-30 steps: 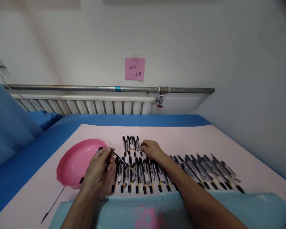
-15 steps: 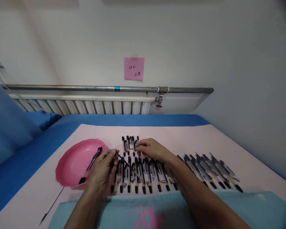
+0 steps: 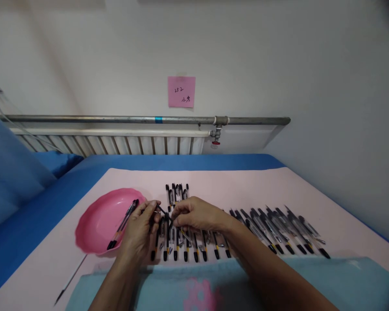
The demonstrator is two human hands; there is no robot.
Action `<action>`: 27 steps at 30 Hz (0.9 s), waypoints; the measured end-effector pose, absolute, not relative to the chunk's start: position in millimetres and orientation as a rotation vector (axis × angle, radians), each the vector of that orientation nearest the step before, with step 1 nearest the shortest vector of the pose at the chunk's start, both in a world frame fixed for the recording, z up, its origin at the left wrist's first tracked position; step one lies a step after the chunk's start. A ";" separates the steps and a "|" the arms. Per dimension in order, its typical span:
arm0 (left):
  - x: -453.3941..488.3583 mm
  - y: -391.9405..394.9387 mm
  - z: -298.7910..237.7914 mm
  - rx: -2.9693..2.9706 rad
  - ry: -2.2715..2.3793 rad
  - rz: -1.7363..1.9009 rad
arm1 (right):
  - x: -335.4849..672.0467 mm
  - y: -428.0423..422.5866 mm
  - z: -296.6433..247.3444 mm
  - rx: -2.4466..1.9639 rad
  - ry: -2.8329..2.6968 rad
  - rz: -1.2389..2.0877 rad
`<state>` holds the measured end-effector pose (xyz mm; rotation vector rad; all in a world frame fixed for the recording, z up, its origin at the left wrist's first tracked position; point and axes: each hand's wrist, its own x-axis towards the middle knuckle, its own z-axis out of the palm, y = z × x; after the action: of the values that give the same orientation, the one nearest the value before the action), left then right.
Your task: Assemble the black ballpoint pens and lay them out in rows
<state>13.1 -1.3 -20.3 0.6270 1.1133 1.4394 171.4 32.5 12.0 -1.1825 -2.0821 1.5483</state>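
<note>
My left hand (image 3: 141, 222) is closed in a pinch on the upper end of a dark pen refill (image 3: 164, 211), which slants down to the right with a yellowish lower part. At the middle of that refill is my right hand (image 3: 189, 214), its thumb and fingers pinched together; whatever they grip is too small or hidden to tell. Below both hands lies a row of disassembled pens (image 3: 186, 248), with black caps, clear barrels, refills and small metal tips. A smaller group of pen parts (image 3: 176, 190) lies behind, partly covered by the right hand.
A pink scalloped bowl (image 3: 97, 216) at left holds a few pens (image 3: 123, 224). More pen parts (image 3: 278, 229) lie at right. A single refill (image 3: 69, 280) rests front left. A light blue cloth (image 3: 162, 285) spans the front edge. A radiator (image 3: 129, 144) stands behind the table.
My right hand has come from the rear group of pen parts, nearer and to the left, up to the refill. My left hand has stayed almost still with the refill.
</note>
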 end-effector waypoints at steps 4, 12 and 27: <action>12.7 -1.3 -17.6 0.551 1.088 1.468 | 176.7 45.1 5.9 -1.294 -1.959 1.439; 18.5 -4.2 -18.0 0.419 1.037 1.287 | 215.6 95.5 -39.6 -1.911 -1.753 0.770; 21.3 -4.8 -22.3 0.370 1.027 1.235 | 204.8 96.5 -50.0 -1.880 -1.945 0.626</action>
<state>21.3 -4.8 -22.3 0.3705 1.0268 1.2347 204.8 96.5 -50.0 -1.8803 -1.9454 0.6260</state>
